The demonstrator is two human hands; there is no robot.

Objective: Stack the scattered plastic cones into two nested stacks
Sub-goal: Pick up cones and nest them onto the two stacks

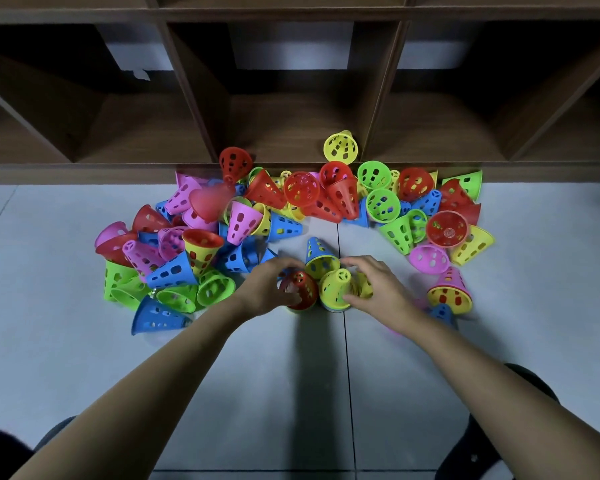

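Looking like a playroom or classroom: wooden cubbies point(201, 109) standing open, cones point(302, 189) (bright, perforated) littering grey tiles point(274, 393).

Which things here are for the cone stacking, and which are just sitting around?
For the job: the left hand gripping the red cone, the right hand gripping the yellow cone, and the scattered cones heaped behind them.
Just lying about: the wooden shelf and the floor tiles.
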